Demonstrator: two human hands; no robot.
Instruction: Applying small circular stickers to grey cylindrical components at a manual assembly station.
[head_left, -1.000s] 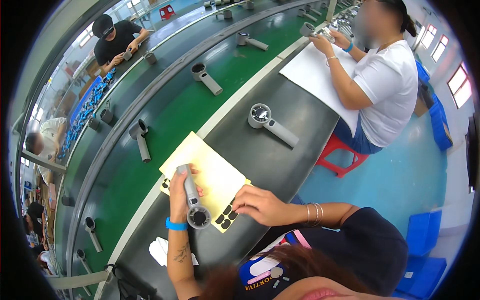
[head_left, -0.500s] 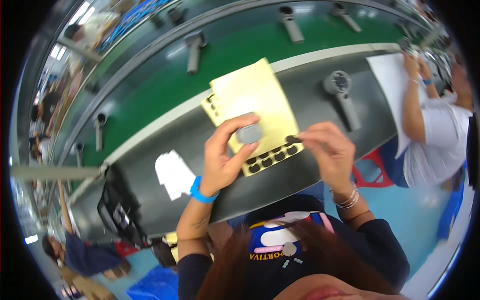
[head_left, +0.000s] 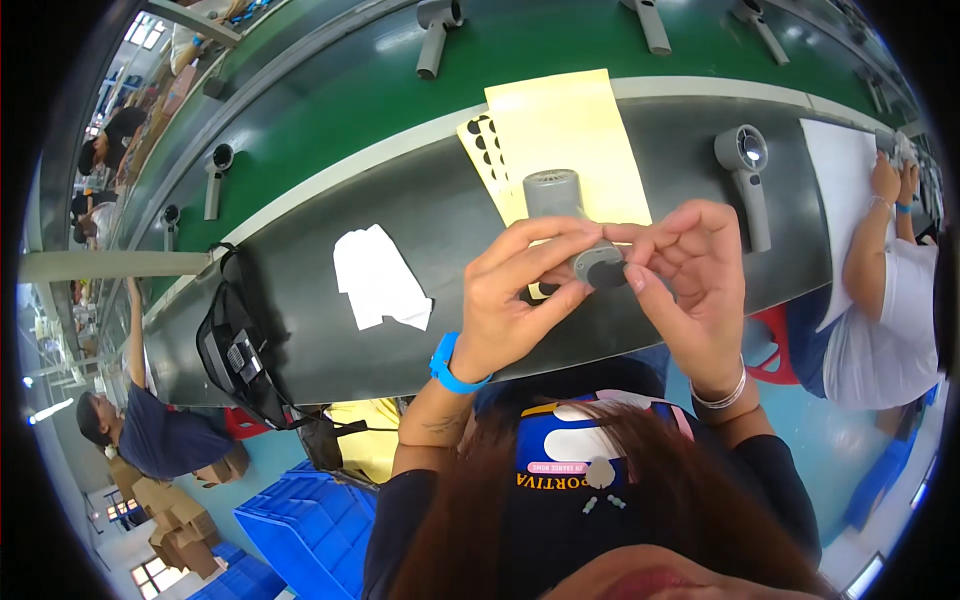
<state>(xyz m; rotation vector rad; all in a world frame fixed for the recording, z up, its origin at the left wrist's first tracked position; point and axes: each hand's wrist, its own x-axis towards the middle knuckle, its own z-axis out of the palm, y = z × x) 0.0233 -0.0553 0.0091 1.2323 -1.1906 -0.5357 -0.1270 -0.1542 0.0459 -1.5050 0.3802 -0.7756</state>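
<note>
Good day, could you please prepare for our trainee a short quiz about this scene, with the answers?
1. Multiple choice: which hand has the bright blue wristband on its wrist?
a) the left hand
b) the right hand
c) both hands

2. True or false: the right hand touches the thin, rounded black sticker at the handle end of the grey plastic handheld fan, which the left hand holds.

3. Fill in: the flat, irregular white piece lies on the dark smooth table, to the ____ of the left hand.

Key: 1. a; 2. true; 3. left.
</note>
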